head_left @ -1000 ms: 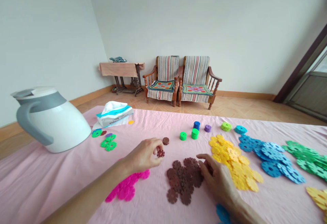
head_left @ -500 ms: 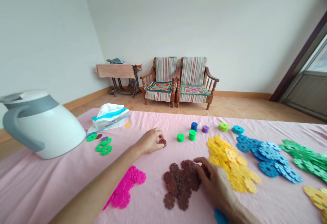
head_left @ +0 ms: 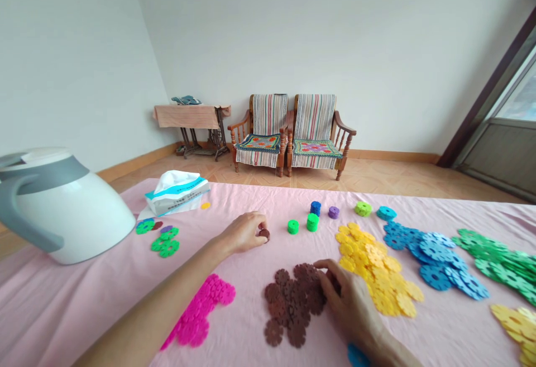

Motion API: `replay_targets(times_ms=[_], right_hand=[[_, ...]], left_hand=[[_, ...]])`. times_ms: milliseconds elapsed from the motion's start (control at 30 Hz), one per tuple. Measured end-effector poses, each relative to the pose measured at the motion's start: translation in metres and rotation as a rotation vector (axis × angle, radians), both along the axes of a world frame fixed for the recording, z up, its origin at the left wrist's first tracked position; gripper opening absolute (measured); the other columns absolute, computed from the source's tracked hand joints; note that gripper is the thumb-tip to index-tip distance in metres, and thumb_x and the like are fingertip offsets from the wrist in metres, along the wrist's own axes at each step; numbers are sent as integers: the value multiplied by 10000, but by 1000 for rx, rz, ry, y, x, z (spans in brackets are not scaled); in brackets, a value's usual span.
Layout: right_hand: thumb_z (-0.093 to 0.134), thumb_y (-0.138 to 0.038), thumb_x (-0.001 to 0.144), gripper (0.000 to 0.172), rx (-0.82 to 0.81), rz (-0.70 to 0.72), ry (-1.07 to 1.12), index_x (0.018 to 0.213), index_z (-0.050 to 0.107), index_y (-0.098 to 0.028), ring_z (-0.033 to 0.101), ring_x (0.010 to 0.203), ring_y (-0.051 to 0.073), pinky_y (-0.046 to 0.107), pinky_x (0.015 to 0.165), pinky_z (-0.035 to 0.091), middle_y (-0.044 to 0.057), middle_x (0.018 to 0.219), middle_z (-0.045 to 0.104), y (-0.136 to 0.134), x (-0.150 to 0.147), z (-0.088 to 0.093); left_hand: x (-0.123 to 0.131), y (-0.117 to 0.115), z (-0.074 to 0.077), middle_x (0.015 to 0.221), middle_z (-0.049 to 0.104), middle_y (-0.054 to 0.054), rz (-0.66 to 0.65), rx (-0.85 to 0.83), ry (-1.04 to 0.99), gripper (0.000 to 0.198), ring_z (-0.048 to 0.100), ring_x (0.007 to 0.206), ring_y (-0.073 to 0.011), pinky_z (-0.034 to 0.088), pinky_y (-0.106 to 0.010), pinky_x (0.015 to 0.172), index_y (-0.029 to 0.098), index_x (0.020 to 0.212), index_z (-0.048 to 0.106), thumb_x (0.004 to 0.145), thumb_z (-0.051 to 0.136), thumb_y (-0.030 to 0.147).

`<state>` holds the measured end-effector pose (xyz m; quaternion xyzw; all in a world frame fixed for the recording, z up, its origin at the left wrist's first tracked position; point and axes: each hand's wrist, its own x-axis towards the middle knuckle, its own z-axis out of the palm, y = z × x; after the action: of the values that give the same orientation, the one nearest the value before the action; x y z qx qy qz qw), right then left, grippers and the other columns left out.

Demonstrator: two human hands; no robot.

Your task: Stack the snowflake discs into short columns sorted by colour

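Note:
Thumb and fingers of my left hand [head_left: 246, 232] close around a small stack of brown snowflake discs [head_left: 264, 235] that rests on the cloth. Closer to me lies a loose pile of brown snowflake discs [head_left: 293, 303], notched at their rims. My right hand [head_left: 345, 294] is at this pile's right edge, its curled thumb and index finger on a brown disc there; the fingertips are partly hidden. Pink discs [head_left: 205, 305] lie beside my left forearm. Yellow discs [head_left: 372, 272] spread just beyond my right hand, and a blue disc [head_left: 357, 354] shows partly under my right wrist.
Short stacks in green [head_left: 312, 222], dark blue [head_left: 315, 208] and purple [head_left: 334, 212] stand farther back. Blue discs [head_left: 435, 255] and green discs [head_left: 498, 258] lie to the right. A white jug [head_left: 90, 210] and a tissue pack [head_left: 178, 195] stand left on the pink cloth [head_left: 238, 196].
The whole view has shifted slightly, so things appear a little farther left. Both hands keep nearly the same places at the brown stack and the brown pile.

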<state>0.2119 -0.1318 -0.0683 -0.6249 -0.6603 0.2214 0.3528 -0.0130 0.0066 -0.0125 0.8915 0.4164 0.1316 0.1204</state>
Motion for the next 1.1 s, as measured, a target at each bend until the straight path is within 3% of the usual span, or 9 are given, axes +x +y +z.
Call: replay_targets(times_ms=[167, 333, 533, 900, 1100], right_hand=[[346, -391, 892, 322, -18, 1, 13, 969, 600, -209, 554, 529, 131, 237, 533, 390, -16, 577, 592, -2, -1, 5], [353, -392, 887, 304, -20, -8, 1, 954, 596, -222, 559, 537, 136, 241, 536, 382, -21, 576, 596, -1, -1, 1], [359, -387, 881, 284, -31, 7, 6, 942, 589, -231, 571, 549, 140, 244, 540, 380, -24, 592, 616, 1, 0, -3], [347, -401, 884, 316, -15, 1, -9, 955, 593, -217, 553, 536, 137, 247, 528, 361, -18, 575, 596, 1, 0, -4], [345, -394, 885, 311, 3, -2, -22, 949, 596, -222, 545, 530, 132, 240, 520, 353, -25, 566, 585, 2, 0, -5]], left_hand=[[-4, -9, 9, 848, 597, -15, -10, -7, -60, 206, 550, 708, -138, 405, -235, 665, 175, 879, 617, 673, 603, 170], [-11, -51, 22, 854, 589, 0, -227, -279, -113, 163, 543, 675, -103, 410, -207, 631, 174, 862, 620, 703, 643, 206], [-8, -90, 14, 874, 574, 5, -286, -282, -45, 276, 527, 775, -130, 401, -214, 708, 219, 951, 612, 694, 669, 137], [-4, -84, 11, 847, 532, 9, -297, -307, -49, 323, 505, 707, -114, 401, -201, 653, 215, 948, 606, 654, 676, 101], [-3, -86, 11, 754, 515, 23, -314, -275, -49, 237, 501, 710, -115, 391, -196, 651, 197, 866, 609, 663, 659, 86]])
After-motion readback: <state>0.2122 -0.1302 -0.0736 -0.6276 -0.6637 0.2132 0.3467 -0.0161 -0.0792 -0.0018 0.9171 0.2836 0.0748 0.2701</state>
